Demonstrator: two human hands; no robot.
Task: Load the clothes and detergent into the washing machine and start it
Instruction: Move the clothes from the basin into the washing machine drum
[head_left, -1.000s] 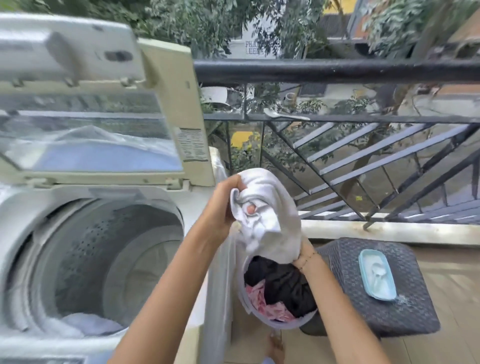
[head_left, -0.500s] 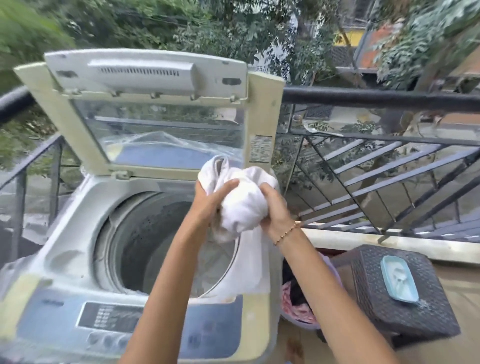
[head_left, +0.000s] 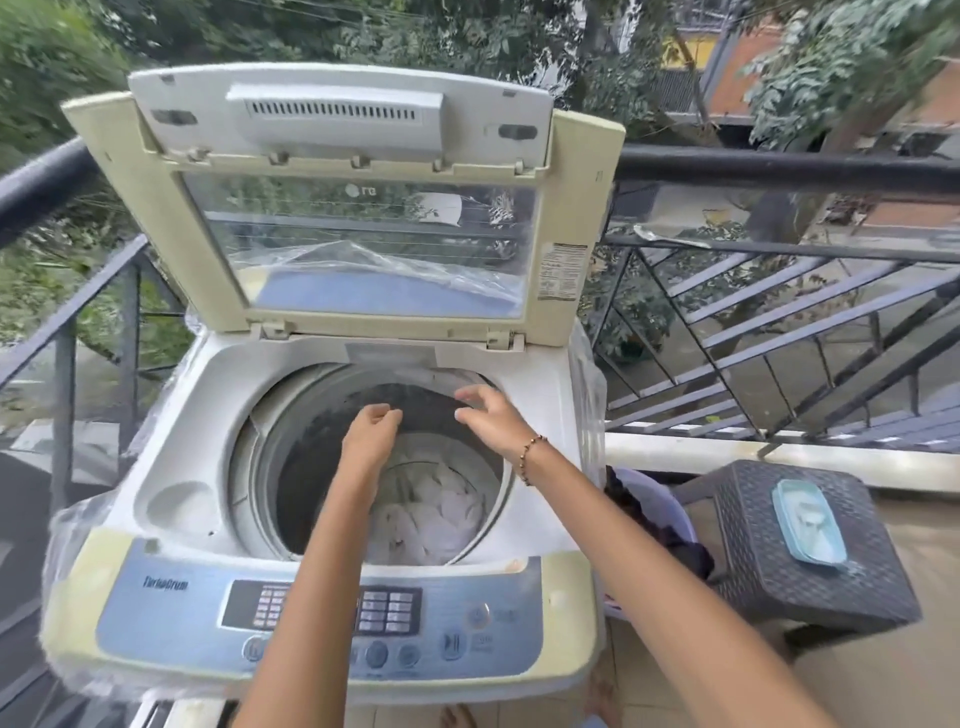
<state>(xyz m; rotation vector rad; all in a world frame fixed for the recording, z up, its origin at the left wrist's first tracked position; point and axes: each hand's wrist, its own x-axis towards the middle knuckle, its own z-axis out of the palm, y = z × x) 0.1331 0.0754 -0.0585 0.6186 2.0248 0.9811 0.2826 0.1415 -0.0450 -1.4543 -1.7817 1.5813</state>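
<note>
While left grip (head_left: 371, 436) and right grip (head_left: 491, 421) hover released, clothes (head_left: 436, 514) lie below them in the drum (head_left: 306, 467); lid (head_left: 337, 119) open beyond.

Bare forearms (head_left: 317, 561), thin bracelet (head_left: 531, 460) of gold and dark beads on right wrist; bare foot (head_left: 458, 718)

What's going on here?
A person is loading a top-load washing machine, lid up. The left hand and right hand hover open over the drum, holding nothing. White clothes lie at its bottom. Dark clothes sit in the basket beside the machine; a teal container sits on the stool.
</note>
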